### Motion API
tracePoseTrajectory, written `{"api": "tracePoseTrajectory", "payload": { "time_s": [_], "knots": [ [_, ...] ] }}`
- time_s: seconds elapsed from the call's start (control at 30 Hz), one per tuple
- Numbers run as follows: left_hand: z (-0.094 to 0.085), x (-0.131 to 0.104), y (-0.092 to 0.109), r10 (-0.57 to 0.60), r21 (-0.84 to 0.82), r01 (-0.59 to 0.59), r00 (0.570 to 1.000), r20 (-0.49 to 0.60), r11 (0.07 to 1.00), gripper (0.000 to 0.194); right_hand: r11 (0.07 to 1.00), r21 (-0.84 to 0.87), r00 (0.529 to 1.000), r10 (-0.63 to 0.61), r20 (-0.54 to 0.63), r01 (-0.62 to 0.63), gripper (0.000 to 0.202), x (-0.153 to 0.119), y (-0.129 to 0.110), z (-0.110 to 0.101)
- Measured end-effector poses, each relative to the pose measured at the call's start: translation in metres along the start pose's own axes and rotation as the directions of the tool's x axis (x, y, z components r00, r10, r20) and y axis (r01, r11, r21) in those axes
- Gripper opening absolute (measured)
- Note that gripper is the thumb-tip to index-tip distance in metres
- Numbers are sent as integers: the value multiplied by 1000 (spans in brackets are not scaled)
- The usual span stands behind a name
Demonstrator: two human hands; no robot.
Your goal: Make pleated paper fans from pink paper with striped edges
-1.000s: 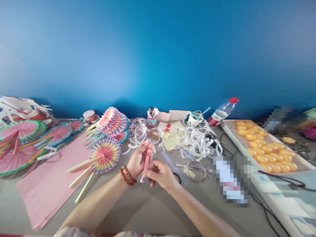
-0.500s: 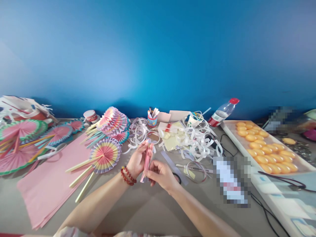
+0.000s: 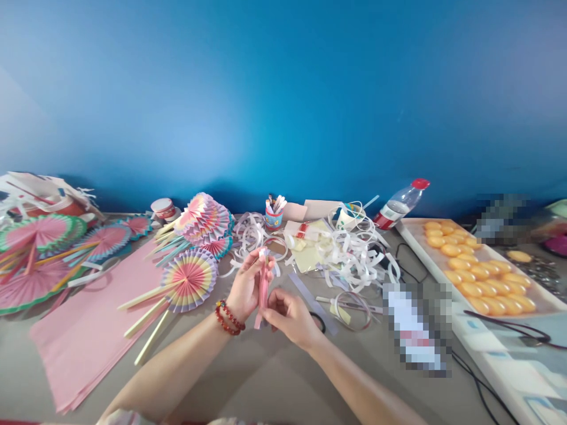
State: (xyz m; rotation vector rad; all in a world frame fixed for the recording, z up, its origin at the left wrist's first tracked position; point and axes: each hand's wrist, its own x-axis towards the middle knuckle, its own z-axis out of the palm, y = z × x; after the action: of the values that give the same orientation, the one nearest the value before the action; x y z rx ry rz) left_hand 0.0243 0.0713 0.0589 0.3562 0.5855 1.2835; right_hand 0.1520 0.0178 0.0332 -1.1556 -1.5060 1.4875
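Between my hands, over the middle of the table, stands a narrow folded strip of pink paper (image 3: pixel 264 289) with a pale upper end. My left hand (image 3: pixel 246 283), a red bead bracelet (image 3: pixel 228 319) at its wrist, is closed around the strip's upper part. Thumb and fingers of my right hand (image 3: pixel 290 316) pinch the strip's right edge near its lower end. Just left of them lies a pleated paper fan (image 3: pixel 188 279) in yellow, pink and purple with pale stick handles. Behind the hands are curled white paper strips (image 3: pixel 248 236).
Pink paper sheets (image 3: pixel 88 336) and more folded fans (image 3: pixel 44 236) cover the left side. A pen cup (image 3: pixel 274 219), a heap of white strips (image 3: pixel 354 254) and a tilted bottle (image 3: pixel 398 206) stand along the blue wall. At right is a tray of orange oval pieces (image 3: pixel 482 271).
The pink strip's lower end looks narrower and its pale edge there no longer shows. Both hands stay in nearly the same place, with the fingers shifted slightly.
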Motion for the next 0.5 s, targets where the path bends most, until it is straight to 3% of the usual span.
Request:
{"api": "tracePoseTrajectory", "payload": {
  "time_s": [0.2,0.37,0.5],
  "knots": [
    [6,-7,1,152,119,-165,982,115,979,26,879,-455,980,-188,-61,141,8,-8,-18,-1],
    [13,-14,1,207,144,-224,970,126,964,25,802,-576,969,-239,-69,157,6,-10,-21,0],
    [19,-20,2,203,176,-222,972,120,959,25,792,-582,963,-263,-51,185,6,-9,-17,0]
  ]
}}
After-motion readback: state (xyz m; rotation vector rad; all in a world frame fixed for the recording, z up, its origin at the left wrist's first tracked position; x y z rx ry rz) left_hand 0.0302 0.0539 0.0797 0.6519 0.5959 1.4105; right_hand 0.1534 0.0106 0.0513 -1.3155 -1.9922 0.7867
